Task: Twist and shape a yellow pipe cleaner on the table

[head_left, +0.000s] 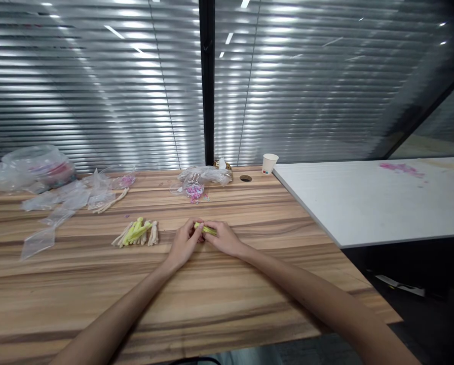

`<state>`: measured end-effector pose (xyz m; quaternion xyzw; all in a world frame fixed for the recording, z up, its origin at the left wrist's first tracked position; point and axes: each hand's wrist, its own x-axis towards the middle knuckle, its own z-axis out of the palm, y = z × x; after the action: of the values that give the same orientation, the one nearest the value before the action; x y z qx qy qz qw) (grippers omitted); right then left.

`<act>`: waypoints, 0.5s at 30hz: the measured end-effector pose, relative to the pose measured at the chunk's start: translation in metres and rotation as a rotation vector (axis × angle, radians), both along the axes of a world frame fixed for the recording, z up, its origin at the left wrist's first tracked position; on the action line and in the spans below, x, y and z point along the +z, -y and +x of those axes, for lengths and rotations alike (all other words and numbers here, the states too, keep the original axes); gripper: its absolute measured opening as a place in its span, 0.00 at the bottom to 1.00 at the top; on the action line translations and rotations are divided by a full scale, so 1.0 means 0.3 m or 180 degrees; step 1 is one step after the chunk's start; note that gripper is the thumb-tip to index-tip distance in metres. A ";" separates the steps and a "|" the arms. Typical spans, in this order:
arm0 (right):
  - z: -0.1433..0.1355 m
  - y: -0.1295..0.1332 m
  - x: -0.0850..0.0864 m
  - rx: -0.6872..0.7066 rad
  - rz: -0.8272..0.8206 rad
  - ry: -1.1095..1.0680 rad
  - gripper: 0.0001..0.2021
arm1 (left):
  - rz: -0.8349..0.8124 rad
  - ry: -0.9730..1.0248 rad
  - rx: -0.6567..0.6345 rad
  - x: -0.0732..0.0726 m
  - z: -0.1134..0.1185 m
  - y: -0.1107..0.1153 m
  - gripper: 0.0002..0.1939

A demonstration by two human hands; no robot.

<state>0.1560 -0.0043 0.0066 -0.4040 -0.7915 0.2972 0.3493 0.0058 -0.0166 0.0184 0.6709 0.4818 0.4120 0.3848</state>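
At the middle of the table, my left hand [186, 242] and my right hand [223, 237] meet around a small yellow yarn bundle [210, 230]. The fingers of my left hand pinch its left end. Those of my right hand close over its middle, and part of the bundle is hidden under them. To the left lies a small pile of tied yarn bundles [138, 233], some yellow and some cream, with their ends fanned toward me.
Clear plastic bags [75, 195] and a cream cord [115, 201] lie at the back left. Behind my hands is an open bag of small pink and purple bands [194, 190]. A paper cup [269, 163] stands near a cable hole [246, 178]. A white table [379, 203] adjoins on the right.
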 end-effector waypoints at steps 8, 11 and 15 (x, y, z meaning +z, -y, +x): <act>0.000 0.002 -0.003 -0.0056 -0.0023 0.0029 0.11 | 0.0120 -0.0177 -0.0044 0.004 -0.001 0.005 0.14; 0.000 0.003 -0.003 -0.0059 0.0001 0.0031 0.11 | 0.0140 -0.0243 -0.0071 0.004 -0.002 0.005 0.14; -0.001 0.004 0.000 -0.0060 -0.0012 0.0029 0.11 | 0.0162 -0.0292 -0.0107 0.003 -0.003 0.005 0.13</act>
<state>0.1558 -0.0054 0.0067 -0.4135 -0.7886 0.2935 0.3477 0.0049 -0.0182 0.0193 0.7066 0.4770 0.3865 0.3519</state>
